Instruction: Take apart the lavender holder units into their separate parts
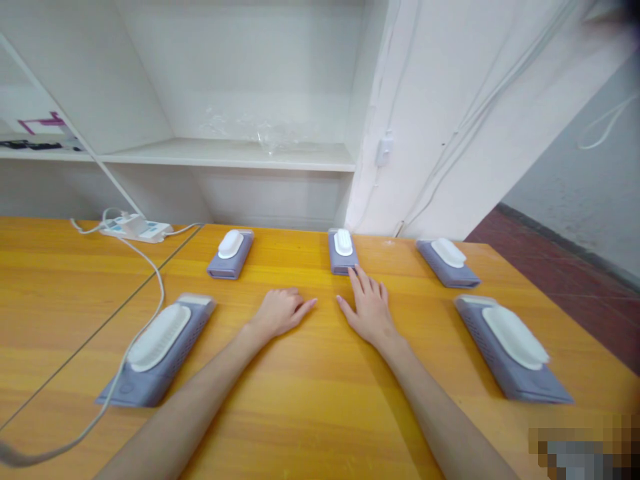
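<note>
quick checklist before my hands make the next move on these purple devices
1. Left hand empty, resting on the table: ok.
2. Right hand empty, flat, fingertips just short of the middle far device: ok.
3. Five devices in view, white pads on top: ok.
4. White cable runs beside the near left device; plugged into it: cannot tell.
5. Power strip switched on: cannot tell.

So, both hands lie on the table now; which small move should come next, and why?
Probably the right hand slides forward to grip the middle purple device: its fingertips already reach that device's near edge. The left hand rests loosely curled on the table, holding nothing.
</note>
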`<move>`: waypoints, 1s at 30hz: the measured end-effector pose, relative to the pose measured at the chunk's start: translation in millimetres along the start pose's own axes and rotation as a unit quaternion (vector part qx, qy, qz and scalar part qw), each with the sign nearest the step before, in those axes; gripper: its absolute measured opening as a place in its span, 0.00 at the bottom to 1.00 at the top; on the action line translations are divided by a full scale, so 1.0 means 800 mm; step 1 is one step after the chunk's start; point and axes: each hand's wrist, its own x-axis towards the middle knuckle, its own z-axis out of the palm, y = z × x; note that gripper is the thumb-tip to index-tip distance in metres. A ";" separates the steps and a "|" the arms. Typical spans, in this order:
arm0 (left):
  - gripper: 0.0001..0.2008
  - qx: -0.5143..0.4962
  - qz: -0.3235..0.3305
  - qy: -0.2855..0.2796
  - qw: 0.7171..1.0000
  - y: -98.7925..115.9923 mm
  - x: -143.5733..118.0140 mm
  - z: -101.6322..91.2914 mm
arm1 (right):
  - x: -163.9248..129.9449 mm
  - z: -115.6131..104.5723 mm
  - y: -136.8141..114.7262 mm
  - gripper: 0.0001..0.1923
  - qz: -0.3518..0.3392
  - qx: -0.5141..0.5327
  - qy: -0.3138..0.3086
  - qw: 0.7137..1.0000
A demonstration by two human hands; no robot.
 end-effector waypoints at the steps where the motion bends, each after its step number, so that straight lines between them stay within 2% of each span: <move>1: 0.33 0.000 -0.001 0.000 1.000 0.000 0.000 0.000 | 0.000 0.000 0.000 0.33 0.000 -0.001 0.003 1.000; 13: 0.33 -0.003 -0.001 0.005 1.000 0.002 0.004 0.009 | -0.005 0.004 -0.002 0.31 -0.027 -0.016 0.011 0.999; 19: 0.33 0.000 -0.001 0.008 1.000 0.002 0.004 0.012 | -0.002 0.006 0.002 0.29 -0.010 -0.014 0.058 0.998; 25: 0.32 -0.003 -0.003 0.007 1.000 0.002 0.003 0.012 | 0.000 0.014 0.003 0.30 -0.027 -0.012 0.025 0.999; 30: 0.32 -0.009 -0.003 0.011 1.000 0.001 0.003 0.013 | -0.002 0.007 -0.008 0.28 -0.020 -0.007 0.037 0.999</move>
